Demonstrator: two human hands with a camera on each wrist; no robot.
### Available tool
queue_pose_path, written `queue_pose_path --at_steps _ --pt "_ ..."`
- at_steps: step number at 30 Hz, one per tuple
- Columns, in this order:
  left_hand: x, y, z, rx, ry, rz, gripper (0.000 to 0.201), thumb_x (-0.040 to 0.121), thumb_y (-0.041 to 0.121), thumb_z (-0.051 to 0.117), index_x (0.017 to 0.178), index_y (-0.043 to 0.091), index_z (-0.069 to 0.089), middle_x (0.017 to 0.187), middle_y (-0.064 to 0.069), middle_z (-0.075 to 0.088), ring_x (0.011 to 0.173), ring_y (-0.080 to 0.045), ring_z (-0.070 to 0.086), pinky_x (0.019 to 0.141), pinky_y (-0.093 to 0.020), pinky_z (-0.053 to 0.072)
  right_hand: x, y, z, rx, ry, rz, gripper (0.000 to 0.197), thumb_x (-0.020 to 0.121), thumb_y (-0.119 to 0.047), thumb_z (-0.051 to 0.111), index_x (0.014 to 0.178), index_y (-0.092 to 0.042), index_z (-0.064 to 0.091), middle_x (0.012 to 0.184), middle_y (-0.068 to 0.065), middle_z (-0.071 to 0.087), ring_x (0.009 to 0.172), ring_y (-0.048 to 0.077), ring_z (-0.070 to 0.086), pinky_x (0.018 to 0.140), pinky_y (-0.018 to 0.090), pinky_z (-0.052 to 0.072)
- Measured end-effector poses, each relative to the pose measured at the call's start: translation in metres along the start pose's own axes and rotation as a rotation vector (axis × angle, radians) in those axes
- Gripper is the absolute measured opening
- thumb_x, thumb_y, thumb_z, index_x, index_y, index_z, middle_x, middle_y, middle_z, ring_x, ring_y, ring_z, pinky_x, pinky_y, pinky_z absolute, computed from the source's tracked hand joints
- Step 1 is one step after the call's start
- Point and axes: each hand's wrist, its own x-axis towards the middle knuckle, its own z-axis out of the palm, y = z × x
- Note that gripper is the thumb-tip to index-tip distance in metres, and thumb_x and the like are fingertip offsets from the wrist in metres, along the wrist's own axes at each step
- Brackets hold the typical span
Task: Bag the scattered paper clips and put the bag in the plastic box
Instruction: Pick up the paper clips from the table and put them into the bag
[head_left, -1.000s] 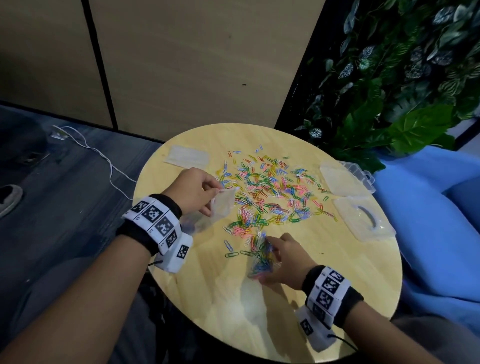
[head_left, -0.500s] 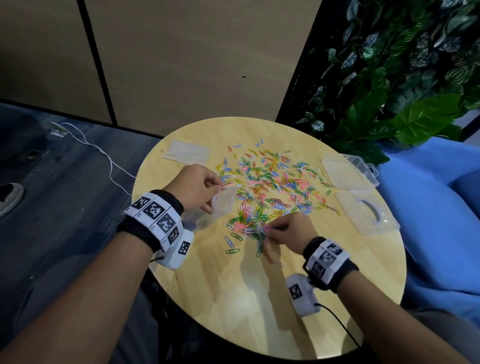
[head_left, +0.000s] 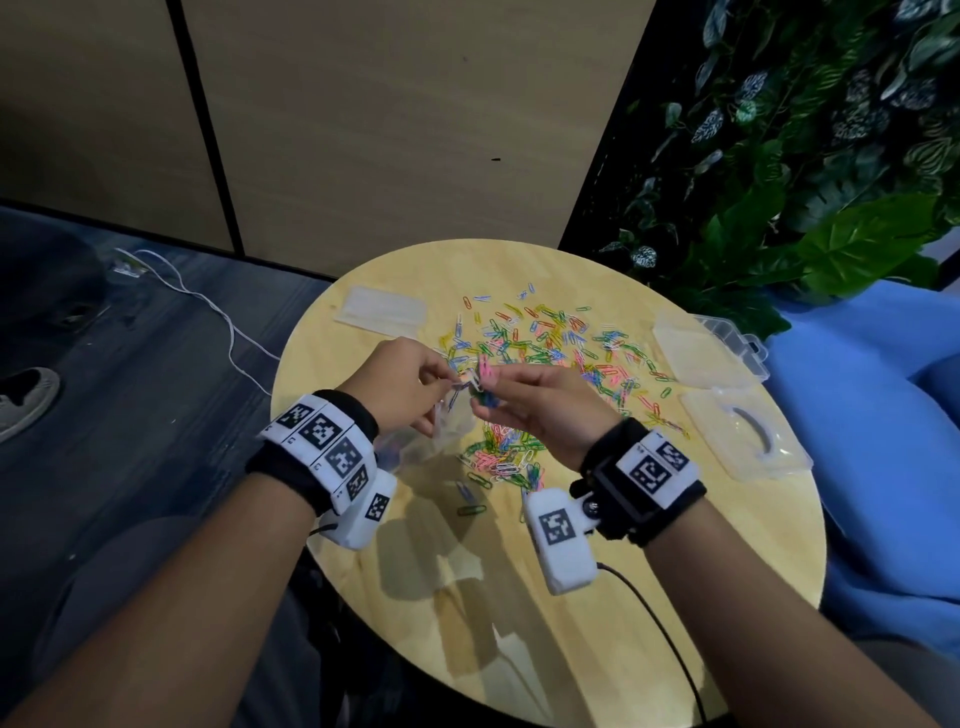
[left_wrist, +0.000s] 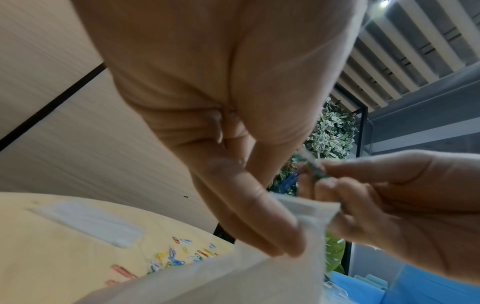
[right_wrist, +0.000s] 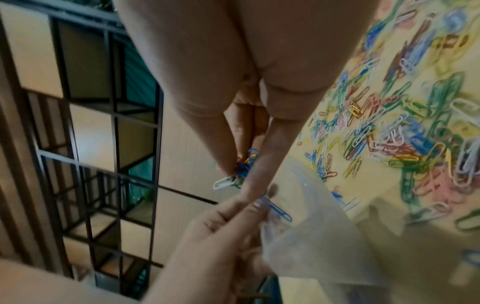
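Observation:
Several coloured paper clips (head_left: 545, 343) lie scattered over the round wooden table (head_left: 597, 597), with a denser heap (head_left: 501, 457) near my wrists. My left hand (head_left: 410, 384) pinches the rim of a clear plastic bag (head_left: 447, 431) and holds it above the table; the bag (left_wrist: 233, 275) hangs below the fingers. My right hand (head_left: 524, 400) pinches a small bunch of clips (right_wrist: 242, 168) right at the bag's mouth. One blue clip (right_wrist: 275, 207) hangs at the bag's edge. The open clear plastic box (head_left: 743, 447) lies at the right edge.
A second clear compartment box (head_left: 711, 348) sits behind the open one. A flat clear bag (head_left: 382, 309) lies at the far left of the table. Green plants (head_left: 779, 208) and a blue cushion (head_left: 883, 441) border the right side; a white cable (head_left: 208, 306) runs on the floor.
My right hand has lifted from the heap on the table, carrying clips up and left to the bag's mouth. My left hand raised the bag slightly toward it.

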Motion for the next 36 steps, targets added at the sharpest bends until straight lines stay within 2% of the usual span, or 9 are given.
queue_pose_path --at_steps 3,9,15,18,21,27,31,34,36 --pt "0.000 0.000 -0.001 -0.013 0.004 0.012 0.017 0.100 0.004 0.057 0.107 0.006 0.071 0.091 -0.013 0.067 0.047 -0.014 0.069 0.048 -0.021 0.057 0.007 0.009 0.009 -0.223 0.052 -0.019 0.006 0.089 0.004 0.063 0.091 0.008 0.068 0.064 0.003 0.069 0.065 0.016 0.069 0.076 0.028 0.061" --pt "0.001 -0.001 -0.002 -0.041 0.011 0.014 0.015 0.100 0.006 0.058 0.106 0.004 0.072 0.087 -0.009 0.067 0.053 -0.020 0.072 0.057 -0.031 0.063 0.019 0.020 0.018 -0.691 0.127 -0.130 0.015 0.085 -0.002 0.070 0.099 -0.003 0.076 0.083 0.014 0.075 0.075 0.024 0.074 0.078 0.037 0.061" --pt "-0.004 0.003 -0.003 -0.048 -0.025 0.029 0.015 0.099 0.008 0.060 0.103 0.005 0.074 0.087 -0.006 0.067 0.063 -0.029 0.075 0.066 -0.041 0.065 0.017 0.020 0.033 -1.111 0.154 -0.319 0.015 0.080 -0.008 0.068 0.079 -0.015 0.081 0.064 0.003 0.071 0.053 0.013 0.061 0.053 0.017 0.048" --pt "-0.005 0.004 -0.005 -0.069 -0.012 0.022 0.015 0.099 0.007 0.060 0.105 0.005 0.074 0.089 -0.008 0.067 0.060 -0.025 0.075 0.062 -0.033 0.064 0.022 0.023 0.034 -1.139 0.118 -0.291 0.025 0.082 -0.002 0.059 0.082 -0.016 0.080 0.071 0.007 0.071 0.063 0.022 0.060 0.060 0.028 0.049" --pt "-0.005 0.005 -0.007 -0.074 -0.007 0.017 0.015 0.099 0.006 0.060 0.105 0.004 0.073 0.092 -0.007 0.068 0.055 -0.021 0.074 0.056 -0.027 0.062 0.022 0.024 0.035 -1.117 0.094 -0.279 0.025 0.081 0.000 0.060 0.085 -0.015 0.080 0.070 0.005 0.068 0.060 0.017 0.056 0.058 0.020 0.041" --pt "-0.006 0.004 -0.006 -0.054 -0.031 0.027 0.016 0.100 0.006 0.058 0.104 0.004 0.074 0.088 -0.008 0.067 0.060 -0.028 0.075 0.066 -0.039 0.065 0.017 0.023 0.031 -1.208 0.019 -0.365 0.019 0.082 -0.009 0.061 0.077 -0.015 0.079 0.065 0.006 0.068 0.060 0.021 0.057 0.063 0.028 0.047" --pt "-0.005 0.002 -0.009 -0.038 0.008 0.012 0.016 0.100 0.007 0.057 0.103 0.006 0.073 0.072 -0.007 0.069 0.055 -0.020 0.073 0.063 -0.034 0.064 0.007 0.015 0.009 -0.982 0.022 -0.329 0.023 0.088 -0.005 0.062 0.103 -0.016 0.077 0.095 -0.001 0.076 0.080 0.009 0.071 0.078 0.025 0.058" --pt "-0.005 0.001 -0.013 -0.015 0.030 0.009 0.017 0.100 0.007 0.057 0.101 0.008 0.074 0.066 -0.005 0.066 0.048 -0.015 0.069 0.058 -0.028 0.063 -0.007 0.015 -0.026 -0.978 0.144 -0.272 0.019 0.088 -0.013 0.070 0.106 -0.017 0.074 0.090 0.001 0.075 0.065 0.011 0.072 0.065 0.030 0.062" --pt "-0.006 0.001 -0.013 -0.005 0.036 0.005 0.017 0.100 0.006 0.057 0.100 0.010 0.074 0.071 -0.007 0.067 0.045 -0.012 0.068 0.051 -0.021 0.059 -0.016 0.025 -0.051 -1.135 0.175 -0.034 0.043 0.081 -0.022 0.079 0.122 -0.020 0.065 0.097 -0.001 0.071 0.058 0.012 0.070 0.056 0.024 0.059"
